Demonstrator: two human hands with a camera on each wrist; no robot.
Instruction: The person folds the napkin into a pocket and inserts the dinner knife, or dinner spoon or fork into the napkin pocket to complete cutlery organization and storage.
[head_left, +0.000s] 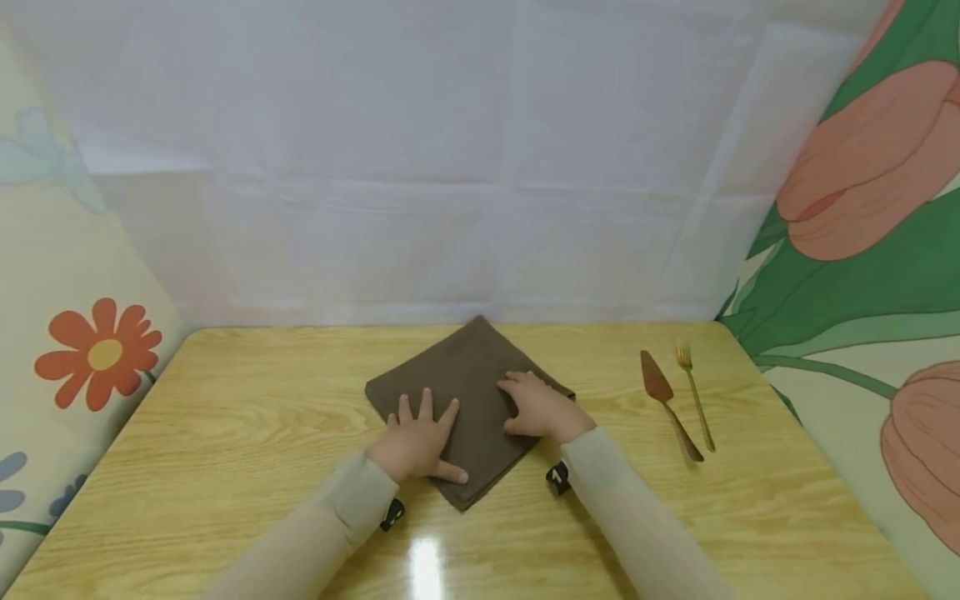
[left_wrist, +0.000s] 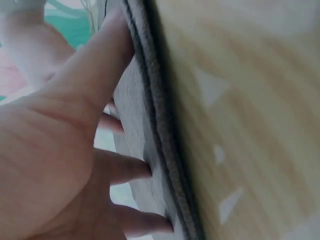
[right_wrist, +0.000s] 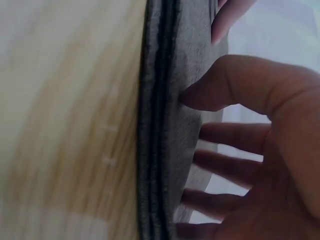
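A folded dark brown cloth (head_left: 480, 367) lies flat on the table, one corner toward the far edge and one toward the person. With fingers spread, the left hand (head_left: 416, 442) rests on its lower left part; the left wrist view shows this hand (left_wrist: 60, 140) with fingertips on the cloth (left_wrist: 137, 115) beside its layered edge. On the right part of the cloth rests the right hand (head_left: 542, 407), fingers slightly bent. In the right wrist view its thumb and fingertips touch the top surface of the cloth (right_wrist: 185, 130), and the hand (right_wrist: 270, 145) holds nothing.
On the right side of the wooden table (head_left: 247, 400) lie a cake server (head_left: 656, 383) and a gold fork (head_left: 697, 400), side by side. A white sheet (head_left: 360, 167) hangs behind the table, with flower-patterned panels on both sides.
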